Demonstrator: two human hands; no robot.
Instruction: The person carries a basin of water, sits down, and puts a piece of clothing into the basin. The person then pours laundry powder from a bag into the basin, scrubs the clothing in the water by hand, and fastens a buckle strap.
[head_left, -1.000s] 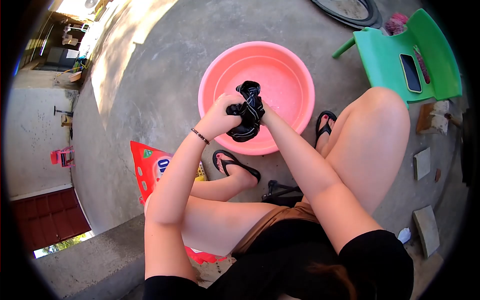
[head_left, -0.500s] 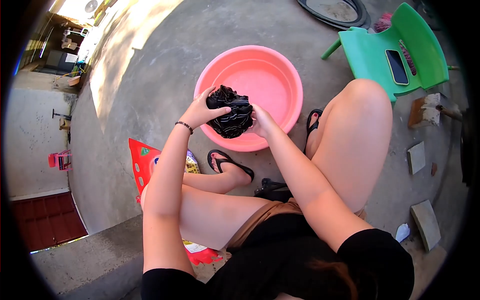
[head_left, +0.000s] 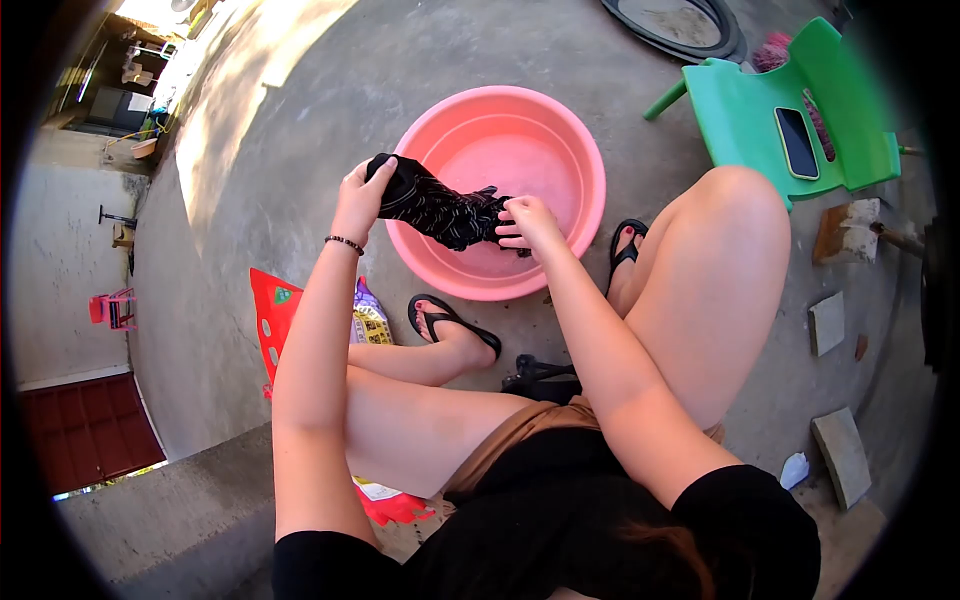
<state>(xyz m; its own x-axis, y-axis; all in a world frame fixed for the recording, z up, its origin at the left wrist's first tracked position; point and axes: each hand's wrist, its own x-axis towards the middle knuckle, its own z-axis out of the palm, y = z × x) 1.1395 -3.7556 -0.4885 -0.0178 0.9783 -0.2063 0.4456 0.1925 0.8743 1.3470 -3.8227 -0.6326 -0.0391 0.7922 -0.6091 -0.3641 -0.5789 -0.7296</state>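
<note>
A black patterned cloth [head_left: 445,212], some small garment whose kind I cannot make out, is stretched between my hands above the pink basin [head_left: 587,225]. My left hand [head_left: 362,195], with a beaded bracelet at the wrist, grips its smoother end beyond the basin's left rim. The fingers of my right hand [head_left: 532,225] are closed at the bunched right end, over the inside of the basin. Thin light lines run across the black fabric.
A green chair [head_left: 735,110] at the upper right carries a phone [head_left: 796,142]. A red bag [head_left: 272,318] and a purple-and-yellow packet [head_left: 370,318] lie left of my sandaled foot. Stone blocks [head_left: 842,455] rest at the right; a tire [head_left: 735,40] lies above.
The cloth was a crumpled ball between both hands; now it is drawn out lengthwise. My left hand has moved left and up with one end, and my right hand slightly right.
</note>
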